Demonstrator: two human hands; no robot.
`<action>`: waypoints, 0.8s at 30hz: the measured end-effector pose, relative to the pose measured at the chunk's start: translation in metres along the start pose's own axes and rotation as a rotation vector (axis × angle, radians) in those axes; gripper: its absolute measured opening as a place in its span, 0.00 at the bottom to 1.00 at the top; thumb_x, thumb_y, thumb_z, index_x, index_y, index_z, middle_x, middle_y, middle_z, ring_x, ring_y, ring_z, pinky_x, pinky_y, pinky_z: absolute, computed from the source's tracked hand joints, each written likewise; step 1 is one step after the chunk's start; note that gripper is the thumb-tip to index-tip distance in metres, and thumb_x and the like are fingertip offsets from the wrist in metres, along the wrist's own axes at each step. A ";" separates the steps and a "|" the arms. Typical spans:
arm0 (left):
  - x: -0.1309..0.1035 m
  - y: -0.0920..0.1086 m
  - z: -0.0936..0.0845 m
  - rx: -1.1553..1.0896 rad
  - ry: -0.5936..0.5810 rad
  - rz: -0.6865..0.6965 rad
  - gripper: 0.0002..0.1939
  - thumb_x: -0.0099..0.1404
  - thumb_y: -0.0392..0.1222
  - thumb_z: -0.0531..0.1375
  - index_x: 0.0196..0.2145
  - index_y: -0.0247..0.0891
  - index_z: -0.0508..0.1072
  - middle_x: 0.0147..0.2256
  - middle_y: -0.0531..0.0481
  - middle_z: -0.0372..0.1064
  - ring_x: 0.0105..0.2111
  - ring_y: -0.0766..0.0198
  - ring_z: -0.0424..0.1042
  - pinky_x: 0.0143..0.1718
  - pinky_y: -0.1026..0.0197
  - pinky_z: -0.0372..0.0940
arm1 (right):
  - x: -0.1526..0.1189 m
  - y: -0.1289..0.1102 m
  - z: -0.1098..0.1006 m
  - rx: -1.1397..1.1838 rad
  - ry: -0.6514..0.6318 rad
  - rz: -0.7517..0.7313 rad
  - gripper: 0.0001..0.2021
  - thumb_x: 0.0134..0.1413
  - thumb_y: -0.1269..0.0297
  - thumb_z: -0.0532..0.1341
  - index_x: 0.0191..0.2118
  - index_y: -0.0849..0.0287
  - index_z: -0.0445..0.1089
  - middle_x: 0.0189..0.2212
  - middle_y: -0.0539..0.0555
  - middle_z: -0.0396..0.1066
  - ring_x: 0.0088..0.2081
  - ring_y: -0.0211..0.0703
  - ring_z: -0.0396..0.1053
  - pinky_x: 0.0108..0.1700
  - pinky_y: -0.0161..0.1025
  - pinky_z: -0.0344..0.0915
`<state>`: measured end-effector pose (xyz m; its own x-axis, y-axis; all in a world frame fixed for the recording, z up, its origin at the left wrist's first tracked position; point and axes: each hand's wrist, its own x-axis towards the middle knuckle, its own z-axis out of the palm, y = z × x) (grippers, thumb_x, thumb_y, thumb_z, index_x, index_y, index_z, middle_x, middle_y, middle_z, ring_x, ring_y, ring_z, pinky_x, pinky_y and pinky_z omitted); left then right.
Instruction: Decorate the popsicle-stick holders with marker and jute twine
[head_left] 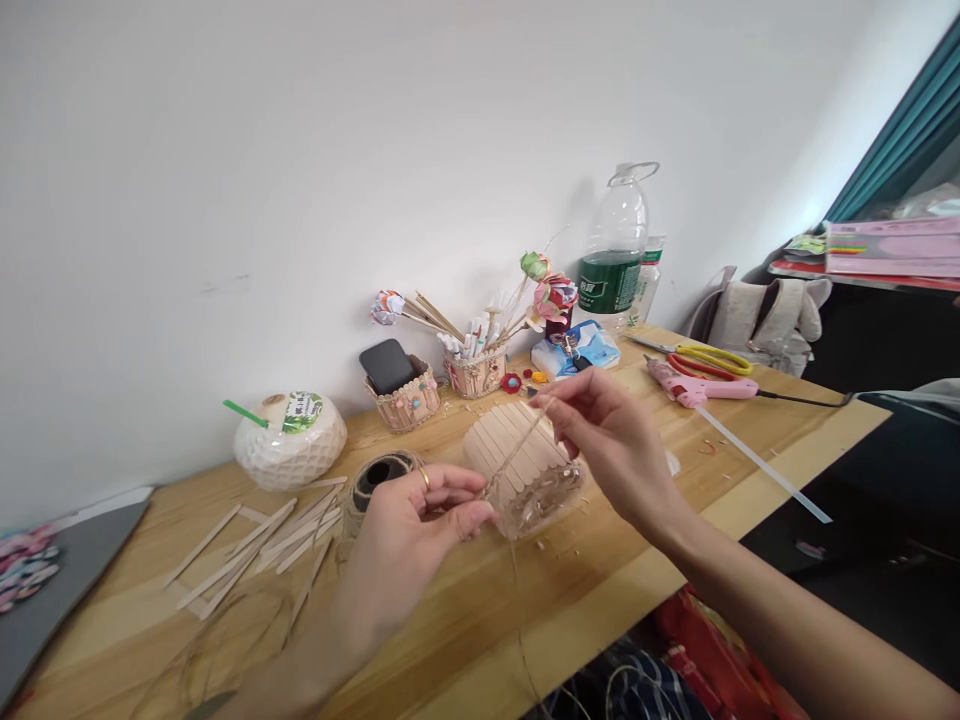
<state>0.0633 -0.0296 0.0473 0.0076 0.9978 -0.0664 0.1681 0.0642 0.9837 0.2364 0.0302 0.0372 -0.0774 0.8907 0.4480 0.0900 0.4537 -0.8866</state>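
A length of thin twine [519, 447] is stretched between my two hands, over a round container of wooden sticks [504, 432] lying on its side. My left hand [420, 530], with a ring on one finger, pinches the lower end of the span. From there a loose tail hangs past the table's front edge. Higher up and to the right, my right hand [607, 435] pinches the other end. The twine roll [382, 470] stands behind my left hand and is partly hidden by it.
Loose sticks [259, 545] lie at the left, near a wrapped coconut [291, 440]. Small stick-covered holders [409, 402], a large bottle [615, 250] and a tissue pack [592, 347] stand along the wall. A pink glue gun [701, 385] and scissors [712, 360] lie at the right.
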 end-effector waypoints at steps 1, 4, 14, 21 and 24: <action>0.000 0.000 0.000 0.002 -0.002 -0.005 0.09 0.50 0.39 0.65 0.31 0.35 0.74 0.26 0.50 0.76 0.27 0.64 0.73 0.30 0.64 0.68 | 0.003 0.000 -0.001 0.099 0.010 0.038 0.09 0.53 0.60 0.59 0.29 0.58 0.61 0.26 0.49 0.66 0.23 0.33 0.60 0.23 0.31 0.57; -0.001 0.002 0.001 0.038 -0.009 0.002 0.09 0.51 0.39 0.64 0.31 0.35 0.74 0.25 0.50 0.76 0.27 0.63 0.73 0.31 0.63 0.67 | 0.005 -0.004 0.000 0.428 -0.147 0.177 0.12 0.53 0.57 0.59 0.31 0.57 0.56 0.29 0.49 0.69 0.21 0.31 0.59 0.20 0.29 0.55; -0.011 0.001 0.004 0.297 -0.062 0.174 0.08 0.60 0.43 0.56 0.26 0.38 0.70 0.19 0.55 0.63 0.21 0.66 0.64 0.25 0.64 0.59 | 0.002 -0.014 0.007 0.902 -0.360 0.463 0.06 0.54 0.63 0.56 0.31 0.57 0.57 0.15 0.40 0.38 0.19 0.32 0.30 0.16 0.25 0.36; -0.013 0.000 0.007 0.208 -0.156 0.127 0.08 0.61 0.42 0.56 0.25 0.39 0.67 0.20 0.55 0.65 0.23 0.65 0.65 0.27 0.64 0.59 | 0.005 -0.007 -0.001 0.994 -0.365 0.408 0.07 0.55 0.63 0.58 0.30 0.57 0.57 0.15 0.40 0.38 0.19 0.32 0.29 0.16 0.23 0.36; -0.009 -0.001 0.007 0.069 -0.216 0.008 0.06 0.58 0.42 0.60 0.29 0.39 0.67 0.26 0.52 0.72 0.29 0.63 0.69 0.33 0.63 0.61 | 0.005 -0.008 -0.003 0.983 -0.443 0.369 0.06 0.57 0.63 0.56 0.31 0.57 0.60 0.14 0.41 0.43 0.19 0.32 0.32 0.16 0.23 0.39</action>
<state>0.0702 -0.0383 0.0453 0.2192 0.9705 -0.1002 0.2336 0.0475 0.9712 0.2386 0.0310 0.0473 -0.5693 0.7882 0.2339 -0.6216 -0.2264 -0.7499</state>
